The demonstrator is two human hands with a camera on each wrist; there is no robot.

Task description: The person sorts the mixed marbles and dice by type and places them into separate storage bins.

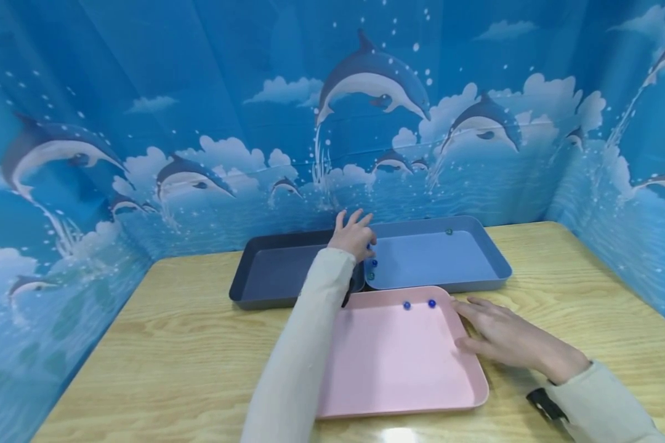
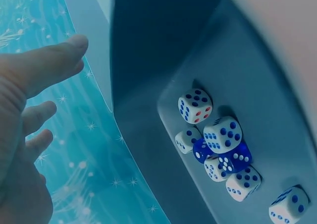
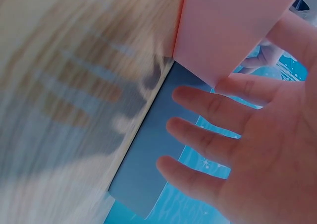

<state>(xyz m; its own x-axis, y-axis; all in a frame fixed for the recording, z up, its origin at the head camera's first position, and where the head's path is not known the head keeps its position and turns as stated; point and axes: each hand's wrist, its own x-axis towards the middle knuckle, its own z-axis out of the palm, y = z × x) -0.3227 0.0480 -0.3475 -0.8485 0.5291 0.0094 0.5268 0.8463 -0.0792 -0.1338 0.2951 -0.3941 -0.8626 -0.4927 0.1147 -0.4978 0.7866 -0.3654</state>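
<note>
My left hand (image 1: 353,237) is over the left wall of the blue tray (image 1: 435,258), its thumb and forefinger around a blue marble (image 1: 368,246), other fingers fanned out. In the left wrist view the marble is hidden. Just below lie another blue marble (image 1: 374,263) and a green one (image 1: 372,276), along that wall. A second green marble (image 1: 449,232) is near the far wall. My right hand (image 1: 499,332) rests at the right rim of the pink tray (image 1: 399,403), fingers straight and spread. Two blue marbles, one lighter (image 1: 407,305) and one darker (image 1: 432,303), lie inside its far edge.
A dark grey tray (image 1: 277,264) stands left of the blue tray. In the left wrist view it holds several white dice (image 2: 223,135) and blue dice (image 2: 237,157). A dolphin-print curtain (image 1: 288,123) hangs behind the wooden table (image 1: 161,344).
</note>
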